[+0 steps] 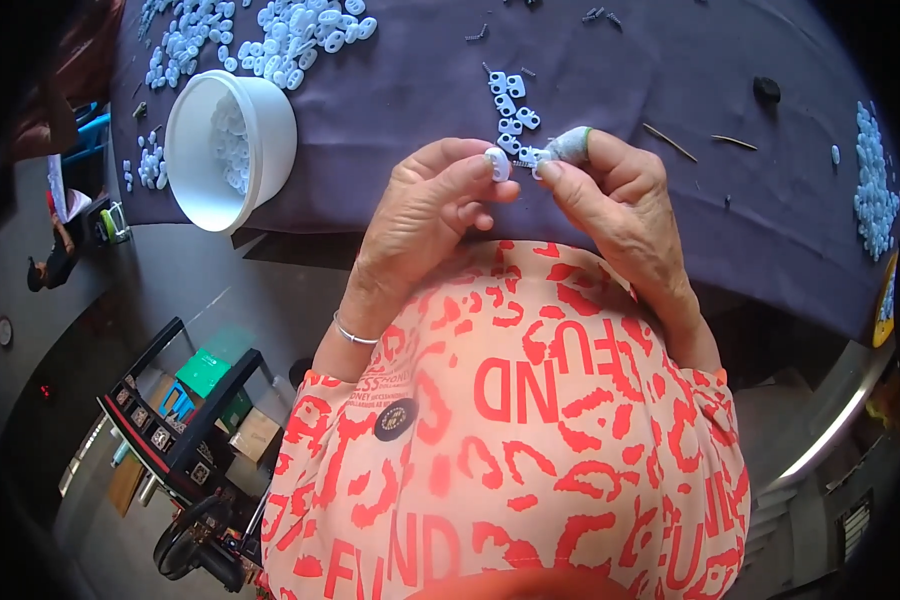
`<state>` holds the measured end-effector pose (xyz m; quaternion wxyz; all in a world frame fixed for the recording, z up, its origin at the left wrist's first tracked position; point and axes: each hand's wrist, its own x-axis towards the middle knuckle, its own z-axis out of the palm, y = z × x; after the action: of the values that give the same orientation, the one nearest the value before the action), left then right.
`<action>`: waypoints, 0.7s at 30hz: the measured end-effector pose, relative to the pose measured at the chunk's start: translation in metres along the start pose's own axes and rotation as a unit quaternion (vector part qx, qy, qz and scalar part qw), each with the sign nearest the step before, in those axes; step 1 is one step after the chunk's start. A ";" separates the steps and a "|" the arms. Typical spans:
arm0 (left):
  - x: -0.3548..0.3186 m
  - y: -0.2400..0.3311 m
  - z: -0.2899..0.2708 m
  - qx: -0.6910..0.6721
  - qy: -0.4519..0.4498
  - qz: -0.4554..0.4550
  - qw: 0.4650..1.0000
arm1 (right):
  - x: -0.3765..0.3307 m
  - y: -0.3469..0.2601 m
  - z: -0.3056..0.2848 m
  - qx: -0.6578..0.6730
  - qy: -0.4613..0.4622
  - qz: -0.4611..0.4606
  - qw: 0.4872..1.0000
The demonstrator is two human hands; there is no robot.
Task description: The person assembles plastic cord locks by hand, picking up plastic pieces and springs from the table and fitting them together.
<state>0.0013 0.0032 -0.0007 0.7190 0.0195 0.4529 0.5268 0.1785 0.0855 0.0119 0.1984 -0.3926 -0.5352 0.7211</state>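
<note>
Over the near edge of the cloth-covered table, my left hand point(435, 185) pinches a white oval plastic piece point(500, 165) with small holes, much like a cord-lock shell. Close beside it, my right hand point(620, 190) is closed on a small white plastic cord-lock part point(542, 160). A tiny spring point(520, 163) shows between the two pieces; whether it touches both I cannot tell. Pale wrapping point(570, 146) covers a finger of my right hand. Just beyond my fingertips, several white plastic pieces with dark round holes point(510, 126) lie in a loose row.
A white tub point(278, 140) with pale pieces inside stands at the left. Heaps of white oval pieces point(305, 40) lie at the far left, and a pile of small pieces point(875, 190) at the right edge. Thin sticks point(670, 142), a dark lump point(767, 90) and loose springs point(600, 17) are scattered around.
</note>
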 end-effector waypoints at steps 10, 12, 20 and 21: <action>-0.002 -0.001 0.001 0.023 -0.002 0.004 1.000 | 0.000 -0.001 -0.001 -0.040 -0.021 0.013 0.999; -0.002 -0.001 0.001 0.015 -0.007 0.002 1.000 | 0.000 0.000 -0.001 -0.046 -0.024 0.012 0.999; -0.002 -0.002 0.003 0.034 -0.008 0.002 0.999 | 0.001 -0.001 0.000 -0.061 -0.032 0.010 0.998; -0.002 -0.001 0.004 0.042 -0.008 0.003 0.999 | 0.001 -0.002 0.000 -0.061 -0.032 0.010 0.998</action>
<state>0.0049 0.0026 0.0024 0.7194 0.0551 0.4685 0.5098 0.1779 0.0864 0.0133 0.1503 -0.3861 -0.5803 0.7012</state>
